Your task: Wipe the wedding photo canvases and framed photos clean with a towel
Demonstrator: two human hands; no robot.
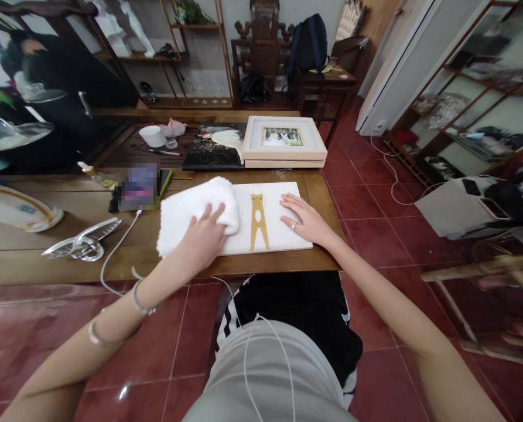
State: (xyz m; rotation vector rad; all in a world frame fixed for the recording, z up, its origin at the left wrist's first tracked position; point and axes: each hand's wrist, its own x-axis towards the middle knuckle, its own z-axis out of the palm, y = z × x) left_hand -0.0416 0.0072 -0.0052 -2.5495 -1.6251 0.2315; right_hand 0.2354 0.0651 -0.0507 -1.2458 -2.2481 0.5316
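A folded white fluffy towel (191,208) lies over the left part of a flat white board (283,225) near the table's front edge. On top of the towel rests my left hand (206,234), its fingers apart and pressed into the pile. My right hand (303,217), with a ring on one finger, lies flat and spread on the board's right side. Between the two hands is a flat gold piece (258,223) with a cat-like head, two long legs and an oval hole, lying on the board.
White frames with a photo (283,140) and a dark picture panel (217,143) lie behind the board. A silver hair claw clip (85,243), a phone (164,179) with a white cable (116,252), a dropper bottle (96,176) and a white cup (153,136) are to the left.
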